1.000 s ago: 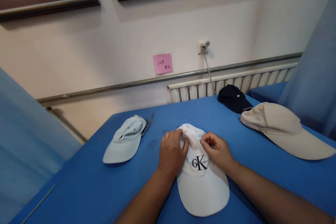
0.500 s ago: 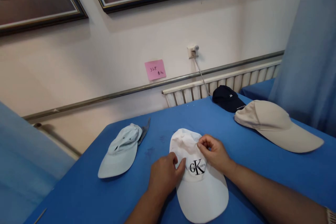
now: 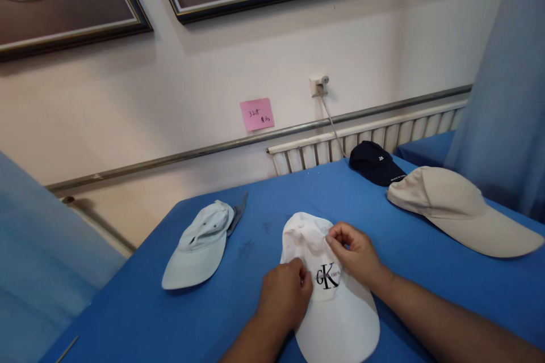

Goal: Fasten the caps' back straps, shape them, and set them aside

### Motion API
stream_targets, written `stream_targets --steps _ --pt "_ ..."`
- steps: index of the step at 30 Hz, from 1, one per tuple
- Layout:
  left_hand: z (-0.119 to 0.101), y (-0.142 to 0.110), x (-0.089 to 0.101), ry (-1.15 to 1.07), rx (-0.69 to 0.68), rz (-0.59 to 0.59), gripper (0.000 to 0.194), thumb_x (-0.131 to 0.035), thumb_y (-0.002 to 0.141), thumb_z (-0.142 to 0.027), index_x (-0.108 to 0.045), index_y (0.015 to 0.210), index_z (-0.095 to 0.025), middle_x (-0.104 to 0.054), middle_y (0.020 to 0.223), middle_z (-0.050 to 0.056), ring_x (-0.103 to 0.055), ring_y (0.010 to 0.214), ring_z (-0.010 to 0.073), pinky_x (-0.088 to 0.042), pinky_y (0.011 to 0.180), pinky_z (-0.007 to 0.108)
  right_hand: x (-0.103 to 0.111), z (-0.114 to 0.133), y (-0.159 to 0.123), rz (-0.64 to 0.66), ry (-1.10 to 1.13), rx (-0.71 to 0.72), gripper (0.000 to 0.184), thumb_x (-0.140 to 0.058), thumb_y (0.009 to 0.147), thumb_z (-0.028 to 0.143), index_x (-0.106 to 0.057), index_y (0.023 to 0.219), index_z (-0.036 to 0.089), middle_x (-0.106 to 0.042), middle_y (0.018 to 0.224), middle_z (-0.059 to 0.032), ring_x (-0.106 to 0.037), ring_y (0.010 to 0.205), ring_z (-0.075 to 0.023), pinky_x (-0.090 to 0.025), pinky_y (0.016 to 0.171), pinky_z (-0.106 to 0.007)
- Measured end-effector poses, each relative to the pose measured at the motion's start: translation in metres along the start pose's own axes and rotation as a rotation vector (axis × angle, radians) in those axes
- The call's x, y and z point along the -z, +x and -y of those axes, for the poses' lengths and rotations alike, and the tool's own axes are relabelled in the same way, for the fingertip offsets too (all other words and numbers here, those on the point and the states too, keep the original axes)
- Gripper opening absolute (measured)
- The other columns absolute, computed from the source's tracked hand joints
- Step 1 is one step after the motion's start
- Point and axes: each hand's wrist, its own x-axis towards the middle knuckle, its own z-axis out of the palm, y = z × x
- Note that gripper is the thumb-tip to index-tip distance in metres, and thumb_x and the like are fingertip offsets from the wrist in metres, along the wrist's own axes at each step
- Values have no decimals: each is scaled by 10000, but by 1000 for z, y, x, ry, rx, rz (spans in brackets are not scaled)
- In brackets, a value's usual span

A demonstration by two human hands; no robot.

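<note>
A white baseball cap (image 3: pixel 336 317) with black letters on its front lies on the blue-covered table (image 3: pixel 230 317), its brim toward me. At the left side of its crown, my left hand (image 3: pixel 286 292) is closed with the fingertips pinching the fabric. My right hand (image 3: pixel 355 249) pinches the crown's right side between thumb and forefinger. The crown looks slightly creased between the two hands. To the left rests a pale blue cap (image 3: pixel 196 255) with a grey strap behind it.
At the right lie a beige cap (image 3: pixel 455 204) and, behind it, a navy cap (image 3: pixel 374 161). Blue curtains (image 3: pixel 502 96) hang at both sides. A radiator (image 3: pixel 306 156), a metal rail (image 3: pixel 204 150) and a plugged-in cord (image 3: pixel 332 119) are along the wall.
My left hand's thumb and fingers have closed together on the white cap's left side. My right hand keeps its pinch. The whole view has shifted slightly.
</note>
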Motion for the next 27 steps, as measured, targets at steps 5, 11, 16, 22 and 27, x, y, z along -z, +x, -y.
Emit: stream_targets --steps 5,11,16,22,27 --pt "3 1 -1 -27 -14 -8 201 -475 863 -306 -601 748 -202 -688 730 46 -603 644 187 -247 556 271 2 0 1 2 -11 1 208 -613 831 354 -586 705 191 -536 646 16 -479 588 -126 -408 567 -249" --pt "21 8 14 -155 19 -335 159 -498 855 -332 -580 875 -197 -661 815 61 -606 741 216 -385 636 300 3 -1 1 20 -12 -15 161 -592 836 313 -583 729 193 -553 654 11 -476 587 -128 -390 561 -251" --pt "32 13 19 -237 22 -425 175 -531 840 -362 -595 878 -204 -654 847 62 -616 807 231 -436 699 325 3 -2 0 23 -3 -22 156 -594 832 309 -578 726 196 -527 629 22 -460 576 -126 -383 558 -253" --pt "34 18 7 -525 34 -334 162 -543 834 -344 -609 855 -197 -653 788 26 -601 727 191 -418 657 291 3 -1 0 20 5 -19 169 -594 833 323 -580 723 195 -530 631 22 -463 580 -127 -388 558 -252" --pt "37 23 14 -1158 130 -205 247 -675 735 -384 -570 805 -172 -599 718 -7 -549 640 129 -416 606 238 4 -7 4 -27 -1 -90 199 -603 826 370 -588 739 191 -551 651 13 -470 587 -131 -395 560 -255"
